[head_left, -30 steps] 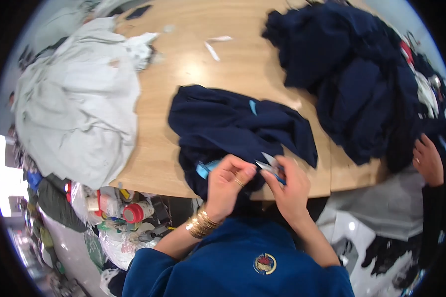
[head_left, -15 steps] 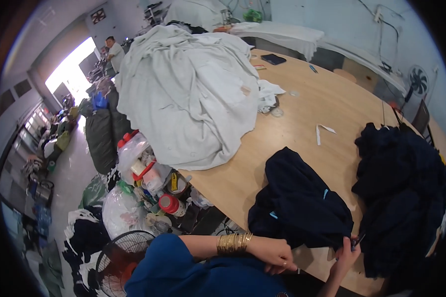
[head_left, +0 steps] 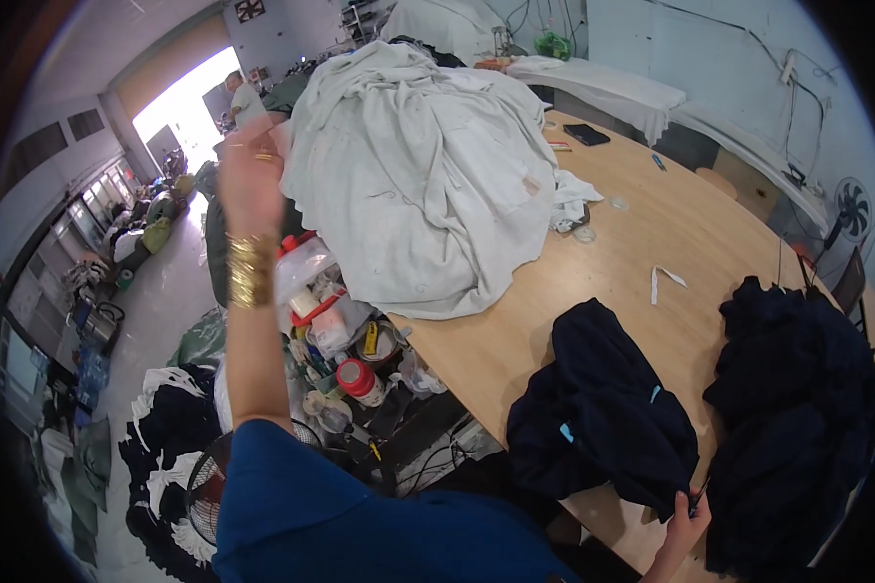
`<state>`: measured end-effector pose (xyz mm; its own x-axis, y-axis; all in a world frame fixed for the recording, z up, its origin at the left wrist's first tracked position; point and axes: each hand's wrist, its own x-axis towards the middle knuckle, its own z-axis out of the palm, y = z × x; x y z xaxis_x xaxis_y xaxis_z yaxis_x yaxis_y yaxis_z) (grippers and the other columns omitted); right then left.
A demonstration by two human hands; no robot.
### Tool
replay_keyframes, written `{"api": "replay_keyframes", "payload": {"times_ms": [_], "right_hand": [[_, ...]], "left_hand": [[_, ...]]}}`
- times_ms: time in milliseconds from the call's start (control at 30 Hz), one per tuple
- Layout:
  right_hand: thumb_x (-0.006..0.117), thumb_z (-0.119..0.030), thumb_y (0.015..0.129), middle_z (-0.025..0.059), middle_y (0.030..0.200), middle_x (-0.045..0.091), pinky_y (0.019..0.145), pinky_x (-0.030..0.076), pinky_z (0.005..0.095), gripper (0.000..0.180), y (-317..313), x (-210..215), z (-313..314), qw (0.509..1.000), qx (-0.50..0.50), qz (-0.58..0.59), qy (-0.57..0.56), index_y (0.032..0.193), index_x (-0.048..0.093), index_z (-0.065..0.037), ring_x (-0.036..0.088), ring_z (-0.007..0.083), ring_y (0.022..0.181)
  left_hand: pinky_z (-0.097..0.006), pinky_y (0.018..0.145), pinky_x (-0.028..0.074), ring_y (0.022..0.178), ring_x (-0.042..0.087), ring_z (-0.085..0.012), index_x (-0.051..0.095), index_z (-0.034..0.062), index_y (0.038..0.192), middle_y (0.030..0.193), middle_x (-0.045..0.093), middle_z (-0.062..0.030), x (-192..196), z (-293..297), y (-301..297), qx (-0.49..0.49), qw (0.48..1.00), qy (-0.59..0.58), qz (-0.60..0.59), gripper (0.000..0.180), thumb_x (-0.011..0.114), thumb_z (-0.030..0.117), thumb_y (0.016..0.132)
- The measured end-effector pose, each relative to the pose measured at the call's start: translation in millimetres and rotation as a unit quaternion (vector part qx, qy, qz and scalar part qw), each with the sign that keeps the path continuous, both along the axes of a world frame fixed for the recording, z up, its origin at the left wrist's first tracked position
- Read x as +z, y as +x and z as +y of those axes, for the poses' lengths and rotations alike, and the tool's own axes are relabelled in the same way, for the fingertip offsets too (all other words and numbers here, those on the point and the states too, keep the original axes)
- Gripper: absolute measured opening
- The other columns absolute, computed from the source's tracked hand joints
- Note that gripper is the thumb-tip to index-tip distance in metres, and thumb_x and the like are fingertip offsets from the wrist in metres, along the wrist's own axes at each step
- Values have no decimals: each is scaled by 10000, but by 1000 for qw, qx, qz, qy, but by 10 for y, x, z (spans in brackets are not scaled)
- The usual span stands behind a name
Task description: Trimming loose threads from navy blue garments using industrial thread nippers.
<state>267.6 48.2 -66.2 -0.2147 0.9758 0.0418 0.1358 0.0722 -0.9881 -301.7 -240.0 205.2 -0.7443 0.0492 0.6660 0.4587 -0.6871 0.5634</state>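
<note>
Here, the right hand holds scissors by navy cloth.

L arm raised, approx. straight; L hand up, blurred, fingers unclear. R hand low, fingers curled; R forearm partly cut off.

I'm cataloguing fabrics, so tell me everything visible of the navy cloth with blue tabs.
The navy cloth looks soft and matte, with two small light blue tabs. It lies bunched in loose folds on the tan table, near the edge, left of a larger dark pile. The right hand touches its lower right corner.
</note>
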Motion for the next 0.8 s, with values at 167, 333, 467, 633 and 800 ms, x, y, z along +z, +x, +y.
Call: {"api": "replay_keyframes", "payload": {"times_ms": [167, 333, 467, 633, 800], "right_hand": [[632, -89, 830, -61, 611, 442, 374, 234, 172, 111, -187, 265, -28, 986, -71, 101, -114, 911, 572, -44, 342, 1, 425], [634, -64, 810, -53, 649, 475, 416, 308, 167, 122, -609, 609, -149, 987, 33, 102, -122, 916, 576, -48, 411, 10, 477], [679, -37, 738, -61, 663, 481, 431, 259, 176, 169, -759, 711, -434, 986, 122, 59, -100, 887, 600, -50, 376, 18, 494], [690, -59, 743, -3, 831, 588, 762, 405, 223, 160, -521, 618, -508, 990, 130, -23, -41, 868, 606, -7, 520, 85, 800], [693, -133, 787, -21, 708, 568, 677, 402, 219, 147, -397, 748, -477, 995, 75, -36, -56, 796, 621, -4, 502, 57, 719]], "left_hand": [[-268, 683, 495, 792, 555, -128, 419, -50, 1240, 944, 569, -62, -208, -179, 18, -242, 965, 88, -45, 378, 440, 161, 927], [-343, 923, 436, 1124, 504, -219, 424, 43, 1275, 1248, 479, -128, -1389, 1339, 1681, -407, 805, -428, 55, 521, 588, 154, 793], [-482, 1076, 220, 1252, 370, -334, 412, 70, 1305, 1311, 418, -165, -2098, 1650, 3016, -312, 797, -386, 343, 595, 637, 139, 760], [-419, 864, 447, 981, 578, -307, 540, 72, 1135, 998, 597, -140, -2200, 1969, 3209, -413, 752, -391, 332, 393, 522, -5, 751], [-288, 733, 461, 817, 578, -207, 591, 76, 1099, 932, 581, -106, -2133, 2002, 3174, -460, 720, -442, 273, 284, 539, 41, 822]]}}
